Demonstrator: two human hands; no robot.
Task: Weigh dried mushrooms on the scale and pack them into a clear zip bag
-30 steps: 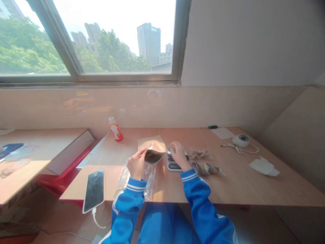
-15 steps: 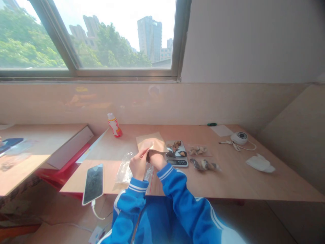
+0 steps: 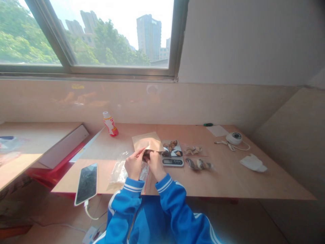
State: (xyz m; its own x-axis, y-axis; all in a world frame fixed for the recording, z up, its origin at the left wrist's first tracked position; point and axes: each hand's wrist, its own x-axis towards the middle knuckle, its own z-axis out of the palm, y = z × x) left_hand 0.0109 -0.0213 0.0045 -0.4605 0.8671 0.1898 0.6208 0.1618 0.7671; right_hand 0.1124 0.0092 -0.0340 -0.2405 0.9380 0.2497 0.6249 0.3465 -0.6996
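A brown paper bag lies in front of me with its mouth toward my body. My left hand pinches the edge of that mouth. Close beside it, my right hand is at the opening with curled fingers; what they hold is hidden. Something dark shows between the two hands, too small to name. Right of the bag stands a white digital scale, with brown and dark dried pieces on its plate. Under and left of my hands lies a clear plastic bag.
To the right lie a zip bag of pale pieces and a bag of darker pieces. Farther right are a crumpled white tissue and a white corded device. A bottle and a plugged-in phone are left.
My right hand has drawn back out from under the paper bag's flap, and its fingers now show at the mouth. My left hand stays on the edge. The view has shifted slightly.
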